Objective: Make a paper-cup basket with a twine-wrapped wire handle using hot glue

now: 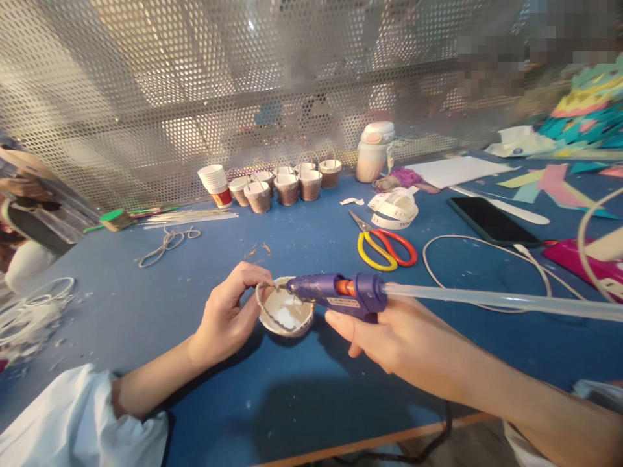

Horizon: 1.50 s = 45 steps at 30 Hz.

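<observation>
cup: on the surface, left of the scissors and nearer the person; mouth tilted up, twine along the rim
left hand: closed on the cup's rim, fingertips pinching the twine
right hand: gripping the glue gun, nearer the person than the scissors
gun axis: left–right, about level; nozzle points left at the rim; glue stick trails right
risk (judged): nozzle sits close to the left fingertips, so hot glue could burn them or drip into the cup
</observation>
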{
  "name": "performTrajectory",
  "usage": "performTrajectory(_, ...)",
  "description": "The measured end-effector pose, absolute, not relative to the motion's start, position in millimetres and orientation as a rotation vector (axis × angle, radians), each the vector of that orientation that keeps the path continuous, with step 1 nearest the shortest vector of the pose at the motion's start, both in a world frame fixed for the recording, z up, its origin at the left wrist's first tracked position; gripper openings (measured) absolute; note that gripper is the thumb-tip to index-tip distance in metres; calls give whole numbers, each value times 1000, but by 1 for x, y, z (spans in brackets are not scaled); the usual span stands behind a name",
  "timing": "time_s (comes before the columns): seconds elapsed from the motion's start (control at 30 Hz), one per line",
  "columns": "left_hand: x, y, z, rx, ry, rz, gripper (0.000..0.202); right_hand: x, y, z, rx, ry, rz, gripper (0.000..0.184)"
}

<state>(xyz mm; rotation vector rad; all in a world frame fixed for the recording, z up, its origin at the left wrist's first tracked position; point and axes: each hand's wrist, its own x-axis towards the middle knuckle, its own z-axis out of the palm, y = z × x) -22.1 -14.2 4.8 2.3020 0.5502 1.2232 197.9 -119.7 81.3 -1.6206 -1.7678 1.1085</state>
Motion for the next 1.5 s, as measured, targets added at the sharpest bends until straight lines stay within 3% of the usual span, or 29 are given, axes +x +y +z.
performTrajectory(1.13, -22, -16, 3, 2268, 517, 1242, 18, 195, -118, 76, -1579, -1917, 876, 22)
performTrajectory(1.5, -24, -15, 3, 2265, 478, 1251, 18, 196, -120, 79, -1593, -1799, 968, 22)
